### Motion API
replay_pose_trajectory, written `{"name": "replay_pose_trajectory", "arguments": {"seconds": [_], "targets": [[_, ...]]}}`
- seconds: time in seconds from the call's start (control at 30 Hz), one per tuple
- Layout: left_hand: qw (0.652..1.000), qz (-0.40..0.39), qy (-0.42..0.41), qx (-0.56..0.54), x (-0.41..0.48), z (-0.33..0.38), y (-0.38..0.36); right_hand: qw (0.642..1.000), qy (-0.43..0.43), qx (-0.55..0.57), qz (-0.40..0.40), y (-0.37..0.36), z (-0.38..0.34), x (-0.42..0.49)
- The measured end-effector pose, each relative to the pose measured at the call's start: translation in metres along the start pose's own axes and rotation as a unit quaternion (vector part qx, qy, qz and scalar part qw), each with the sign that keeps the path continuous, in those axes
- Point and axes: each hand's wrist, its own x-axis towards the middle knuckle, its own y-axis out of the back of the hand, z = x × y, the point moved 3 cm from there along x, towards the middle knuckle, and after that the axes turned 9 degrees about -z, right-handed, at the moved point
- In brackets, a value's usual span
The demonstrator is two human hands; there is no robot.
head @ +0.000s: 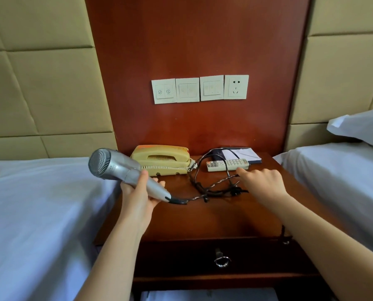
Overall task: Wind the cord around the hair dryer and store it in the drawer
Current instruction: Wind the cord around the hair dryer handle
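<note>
- The left hand (141, 192) grips the hair dryer (109, 165) by its handle.
- The right hand (262, 181) reaches the tangled cord (211, 191); I cannot tell whether it pinches or only touches it.
- The drawer (181, 257), below both hands, is closed.

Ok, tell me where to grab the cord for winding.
Take the cord on its twisted stretch just left of the right hand, coming from above on the right. It lies loose on the nightstand there; further back it loops over the remote.
</note>
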Motion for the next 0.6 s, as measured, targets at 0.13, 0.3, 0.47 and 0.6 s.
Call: {"name": "replay_pose_trajectory", "arguments": {"seconds": [0.13,0.3,0.47,0.6], "targets": [[1.000,0.010,0.004,0.010,0.002,0.003,0.008,0.996,0.023,-0.089,0.008,0.010,0.015,0.032],[0.999,-0.005,-0.006,0.044,-0.001,0.010,0.009,0.989,0.076,-0.123,0.016,0.028,0.011,0.058],[0.999,-0.014,-0.001,0.049,-0.010,0.000,0.002,0.989,0.124,-0.077,-0.040,-0.008,-0.035,0.049],[1.000,-0.001,0.015,-0.006,-0.012,-0.006,-0.006,0.980,0.155,0.001,-0.122,-0.024,-0.048,0.023]]}}
